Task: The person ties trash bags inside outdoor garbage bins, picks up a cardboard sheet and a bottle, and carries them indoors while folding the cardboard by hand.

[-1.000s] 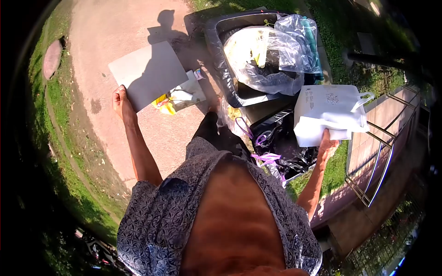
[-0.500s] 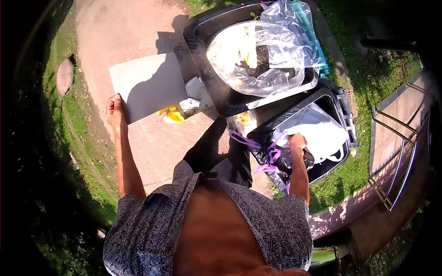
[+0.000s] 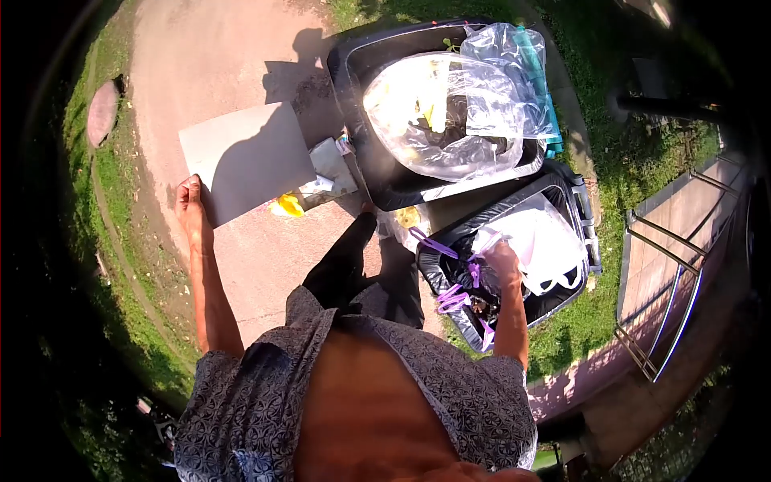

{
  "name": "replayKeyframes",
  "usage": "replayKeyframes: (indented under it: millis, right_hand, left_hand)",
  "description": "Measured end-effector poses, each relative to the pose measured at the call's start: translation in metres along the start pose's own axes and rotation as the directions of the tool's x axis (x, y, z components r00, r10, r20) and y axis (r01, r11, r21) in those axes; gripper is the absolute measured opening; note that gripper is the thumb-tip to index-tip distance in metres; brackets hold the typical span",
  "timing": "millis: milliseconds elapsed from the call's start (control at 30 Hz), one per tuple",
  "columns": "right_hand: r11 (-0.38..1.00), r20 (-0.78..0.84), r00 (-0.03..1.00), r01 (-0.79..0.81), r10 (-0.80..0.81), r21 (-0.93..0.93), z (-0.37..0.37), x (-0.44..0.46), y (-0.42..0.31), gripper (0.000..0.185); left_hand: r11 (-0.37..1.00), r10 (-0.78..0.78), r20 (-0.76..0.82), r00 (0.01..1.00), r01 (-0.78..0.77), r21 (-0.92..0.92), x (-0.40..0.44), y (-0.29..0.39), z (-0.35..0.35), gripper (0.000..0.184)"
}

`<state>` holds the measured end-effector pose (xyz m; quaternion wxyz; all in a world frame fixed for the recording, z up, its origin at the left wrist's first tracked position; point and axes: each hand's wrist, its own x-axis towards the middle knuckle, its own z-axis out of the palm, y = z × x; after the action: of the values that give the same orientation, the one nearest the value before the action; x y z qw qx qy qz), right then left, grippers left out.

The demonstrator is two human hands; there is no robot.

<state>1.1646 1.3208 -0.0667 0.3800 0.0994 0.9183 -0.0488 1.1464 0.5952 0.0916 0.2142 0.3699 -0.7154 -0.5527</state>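
My left hand (image 3: 191, 199) pinches the lower left edge of a flat grey cardboard sheet (image 3: 265, 165), which it holds out over the path. My right hand (image 3: 503, 262) is inside the smaller black bin (image 3: 574, 301), closed on the left side of a white plastic bag (image 3: 554, 245); the fingertips are partly hidden. Just left of that hand, a black bin liner with purple drawstrings (image 3: 452, 300) lines the bin, and dark contents show below the ties.
A larger black bin (image 3: 347, 88) stands beyond, holding a clear plastic bag (image 3: 482, 157) of waste. On the path lie a yellow item (image 3: 287, 206), white packaging (image 3: 331, 173) and a clear bag (image 3: 405, 218) near my feet. Metal railings (image 3: 679, 317) stand at right.
The view has shifted, so the bins appear lower and further left. My right hand stays on the white bag, and more of the liner's dark contents shows beside it. The cardboard remains in my left hand.
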Motion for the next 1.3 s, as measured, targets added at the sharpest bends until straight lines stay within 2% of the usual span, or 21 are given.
replayKeyframes:
  millis: [67,133,167,200,267,333,400,433,500,533,567,600,633,667,733,800,833,867,933,1067,1300]
  right_hand:
    - [0.989,0.058,0.994,0.103,-0.098,-0.105,-0.076,-0.045,-0.072,0.038]
    - [0.994,-0.057,0.992,0.108,-0.108,-0.007,-0.125,-0.069,-0.151,0.038]
    - [0.973,-0.162,0.964,0.222,-0.209,0.067,-0.129,-0.066,-0.182,0.040]
    - [0.933,-0.272,0.916,0.338,-0.295,0.126,-0.131,-0.057,-0.211,0.045]
    - [0.809,-0.612,0.558,0.527,-0.561,-0.262,-0.106,-0.010,-0.264,0.062]
    - [0.748,-0.544,0.521,0.537,-0.658,-0.390,-0.094,0.024,-0.301,0.068]
    - [0.761,-0.446,0.617,0.508,-0.649,-0.404,-0.062,0.102,-0.306,0.057]
    - [0.829,-0.292,0.778,0.495,-0.556,-0.259,-0.086,0.108,-0.309,0.044]
    - [0.913,-0.533,0.792,0.399,-0.297,0.084,-0.108,0.141,-0.284,0.026]
    - [0.782,-0.665,0.658,0.598,-0.353,0.176,-0.132,0.140,-0.269,0.025]
    - [0.817,-0.579,0.756,0.521,-0.307,0.247,-0.141,0.155,-0.245,0.024]
    - [0.796,-0.550,0.787,0.511,-0.279,0.326,-0.156,0.142,-0.233,0.029]
    - [0.736,-0.453,0.869,0.437,-0.198,0.516,-0.173,0.118,-0.227,0.030]
    - [0.641,-0.476,0.854,0.487,-0.209,0.593,-0.175,0.109,-0.217,0.026]
    - [0.605,-0.511,0.837,0.514,-0.197,0.608,-0.179,0.091,-0.203,0.025]
    - [0.418,-0.535,0.839,0.522,-0.095,0.744,-0.180,0.067,-0.206,0.023]
    - [0.461,-0.555,0.829,0.518,-0.064,0.720,-0.185,0.060,-0.206,0.022]
    - [0.438,-0.642,0.757,0.622,-0.122,0.650,-0.187,0.058,-0.203,0.021]
    - [0.390,-0.566,0.824,0.517,0.014,0.762,-0.204,0.046,-0.208,0.025]
    - [0.413,-0.607,0.789,0.525,0.091,0.744,-0.248,0.036,-0.212,0.022]
    - [0.444,-0.587,0.810,0.526,-0.001,0.726,-0.249,0.047,-0.238,0.023]
  left_hand:
    - [0.999,-0.016,-0.026,1.000,0.017,0.027,-0.001,-0.004,-0.008,0.018]
    - [0.999,-0.053,-0.040,0.998,0.053,-0.008,-0.004,-0.012,-0.015,0.021]
    - [0.999,-0.051,-0.042,0.998,0.050,-0.022,-0.004,-0.020,-0.019,0.021]
    - [0.998,-0.049,-0.043,0.998,0.047,-0.039,-0.005,-0.029,-0.022,0.021]
    - [0.994,-0.100,-0.056,0.993,0.097,-0.053,-0.010,-0.035,-0.023,0.021]
    - [0.991,-0.122,-0.078,0.989,0.117,-0.069,-0.019,-0.042,-0.028,0.020]
    - [0.990,-0.115,-0.103,0.988,0.105,-0.091,-0.026,-0.048,-0.032,0.020]
    - [0.987,-0.139,-0.123,0.983,0.127,-0.099,-0.029,-0.049,-0.036,0.020]
    - [0.979,-0.185,-0.158,0.970,0.168,-0.112,-0.034,-0.049,-0.045,0.019]
    - [0.979,-0.186,-0.170,0.968,0.169,-0.113,-0.034,-0.057,-0.055,0.019]
    - [0.979,-0.191,-0.176,0.966,0.174,-0.111,-0.032,-0.069,-0.066,0.019]
    - [0.978,-0.194,-0.177,0.965,0.176,-0.112,-0.030,-0.078,-0.072,0.019]
    - [0.976,-0.195,-0.188,0.963,0.171,-0.137,-0.029,-0.078,-0.070,0.018]
    - [0.973,-0.196,-0.205,0.959,0.164,-0.164,-0.028,-0.073,-0.066,0.016]
    - [0.972,-0.195,-0.221,0.956,0.159,-0.170,-0.026,-0.069,-0.065,0.016]
    - [0.979,-0.183,-0.204,0.962,0.159,-0.128,-0.019,-0.071,-0.062,0.019]
    - [0.977,-0.191,-0.185,0.964,0.168,-0.130,-0.015,-0.073,-0.063,0.020]
    - [0.978,-0.185,-0.177,0.967,0.163,-0.132,-0.013,-0.076,-0.063,0.020]
    - [0.979,-0.171,-0.159,0.972,0.151,-0.135,-0.011,-0.075,-0.064,0.021]
    - [0.984,-0.165,-0.175,0.971,0.150,-0.094,-0.007,-0.072,-0.058,0.020]
    - [0.974,-0.205,-0.164,0.965,0.185,-0.131,-0.007,-0.077,-0.053,0.019]
